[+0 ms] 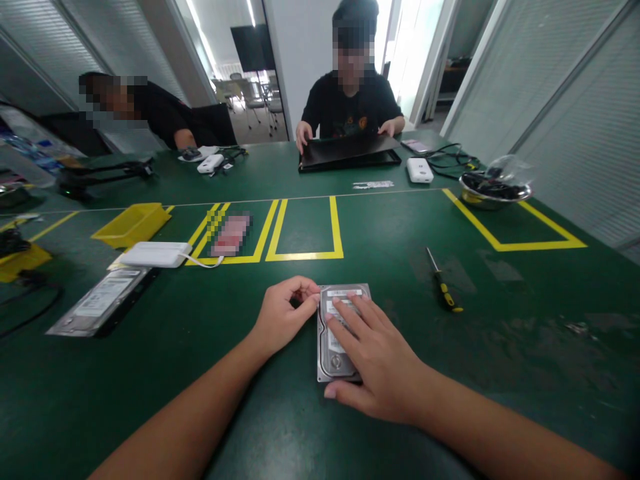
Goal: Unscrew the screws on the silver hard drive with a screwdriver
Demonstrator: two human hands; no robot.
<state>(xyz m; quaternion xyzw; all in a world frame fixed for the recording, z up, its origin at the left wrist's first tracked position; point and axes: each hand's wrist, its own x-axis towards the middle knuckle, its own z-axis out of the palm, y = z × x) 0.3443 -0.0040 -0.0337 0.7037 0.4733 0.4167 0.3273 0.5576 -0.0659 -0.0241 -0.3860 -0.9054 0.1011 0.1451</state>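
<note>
Lying flat on the green table point(210, 373) is a silver drive point(334, 360), and every place is told from it. The drive is pressed down by the right hand point(373, 363), which is spread open and flat on its top. The left hand point(283, 317) is curled at the drive's left edge, with the fingertips pinched shut on something small that cannot be made out. A screwdriver point(443, 288) is seen to the right of the drive, well apart. Yellow tape boxes point(305, 255) are marked on the table beyond it. A second drive point(97, 308) and a white box point(155, 254) are laid far to the left. Two people are seated past the drive, and grey blinds point(570, 100) are hung along the walls.
</note>
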